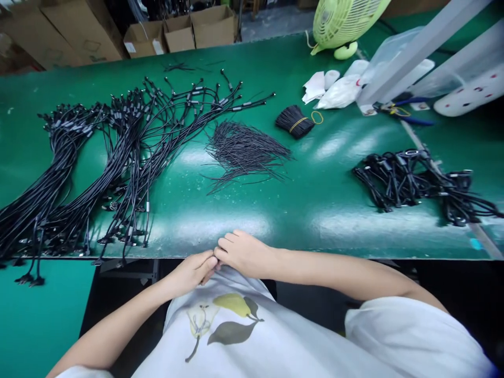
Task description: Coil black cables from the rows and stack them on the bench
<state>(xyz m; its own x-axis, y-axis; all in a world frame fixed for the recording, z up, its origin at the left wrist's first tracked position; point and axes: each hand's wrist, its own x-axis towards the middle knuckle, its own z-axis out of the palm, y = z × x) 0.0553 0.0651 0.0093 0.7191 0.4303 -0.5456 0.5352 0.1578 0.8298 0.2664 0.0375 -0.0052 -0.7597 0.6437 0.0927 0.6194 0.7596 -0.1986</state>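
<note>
My left hand point(192, 272) and my right hand point(242, 252) meet fingertip to fingertip just below the near edge of the green table point(315, 205), over my white shirt. Both hands have their fingers curled and pinched together. What they hold, if anything, is hidden between the fingers. Nearest on the table lies a large fan of black cables with connector ends point(118, 152) to the left. A loose heap of thin black ties point(242, 149) lies in the middle.
A banded bundle of black ties point(295, 122) sits beyond the heap. A pile of coiled black cables point(413, 181) lies at the right. White bags and rolls point(338, 86), a green fan point(342, 21) and a power strip point(468, 94) stand at the back right. Cardboard boxes point(181, 31) line the far side.
</note>
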